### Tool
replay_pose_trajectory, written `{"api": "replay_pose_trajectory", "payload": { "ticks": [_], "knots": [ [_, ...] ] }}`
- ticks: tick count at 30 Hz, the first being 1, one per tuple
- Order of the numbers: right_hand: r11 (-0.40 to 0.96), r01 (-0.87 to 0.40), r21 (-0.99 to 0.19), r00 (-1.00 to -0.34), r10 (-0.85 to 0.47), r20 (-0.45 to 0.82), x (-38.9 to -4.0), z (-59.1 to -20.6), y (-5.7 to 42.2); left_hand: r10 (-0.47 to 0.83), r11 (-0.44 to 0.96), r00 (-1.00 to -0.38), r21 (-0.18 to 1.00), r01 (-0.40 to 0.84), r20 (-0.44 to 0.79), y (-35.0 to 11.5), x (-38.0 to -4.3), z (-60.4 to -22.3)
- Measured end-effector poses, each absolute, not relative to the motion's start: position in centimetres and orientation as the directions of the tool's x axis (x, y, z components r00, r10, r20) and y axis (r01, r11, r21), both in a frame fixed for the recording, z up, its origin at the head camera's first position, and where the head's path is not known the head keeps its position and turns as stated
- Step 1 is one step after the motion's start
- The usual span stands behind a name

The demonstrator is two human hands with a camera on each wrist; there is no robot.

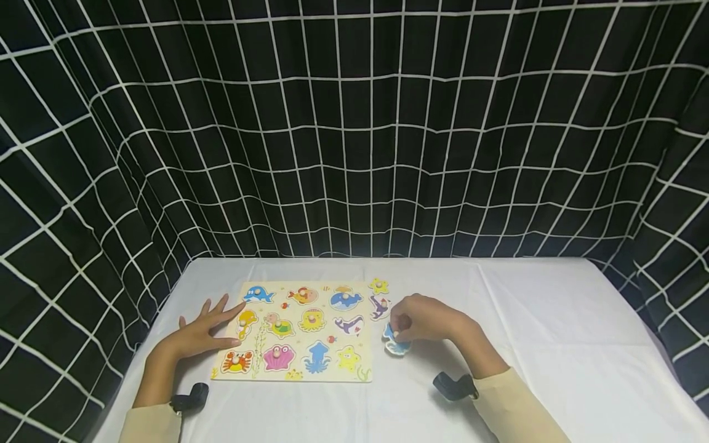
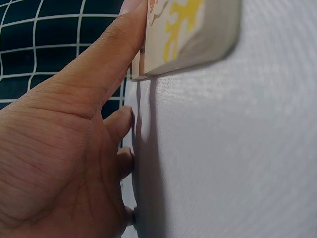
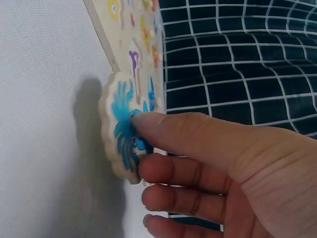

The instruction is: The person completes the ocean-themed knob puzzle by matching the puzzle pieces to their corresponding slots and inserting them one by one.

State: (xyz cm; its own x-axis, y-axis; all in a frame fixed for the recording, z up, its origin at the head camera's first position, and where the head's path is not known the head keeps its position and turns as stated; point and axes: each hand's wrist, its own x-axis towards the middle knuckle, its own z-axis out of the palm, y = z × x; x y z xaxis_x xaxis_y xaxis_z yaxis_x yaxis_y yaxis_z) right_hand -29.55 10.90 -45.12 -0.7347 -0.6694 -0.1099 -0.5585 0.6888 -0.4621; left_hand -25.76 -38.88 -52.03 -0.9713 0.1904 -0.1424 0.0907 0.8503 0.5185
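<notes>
A wooden peg puzzle board (image 1: 299, 376) with sea animals lies on the white cloth. My left hand (image 1: 202, 332) is spread at its left edge, fingers apart, the thumb (image 2: 111, 54) resting on the board near a corner. Just right of the board, my right hand (image 1: 426, 318) pinches a blue squid puzzle piece (image 3: 121, 111) between thumb and fingers. The piece is tilted close over the cloth, its knob hidden by the fingertips. Beyond that hand lie a purple fish piece (image 1: 379, 307) and a yellow starfish piece (image 1: 379, 285).
Knobbed pieces such as the crab (image 1: 236, 363) and pink shell (image 1: 279, 358) sit in the board. The printed squid (image 1: 317, 358), starfish (image 1: 349, 359) and purple fish (image 1: 349, 326) shapes show no knobs. A black grid curtain (image 1: 354, 154) hangs behind the table.
</notes>
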Motion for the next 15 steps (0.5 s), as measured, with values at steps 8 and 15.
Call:
{"api": "replay_pose_trajectory", "payload": {
  "ticks": [8, 15],
  "knots": [
    [0.646, -0.598, -0.474, -0.718, -0.695, -0.041, -29.7, -45.1, 10.9, 0.210, 0.832, -0.966, 0.547, 0.094, -0.153, -38.3, -25.2, -50.5],
    [0.656, -0.615, -0.438, -0.732, -0.681, 0.009, -29.7, -45.0, 10.4, 0.218, 0.830, -0.968, 0.544, 0.119, -0.121, -38.9, -25.7, -51.8]
  ]
}}
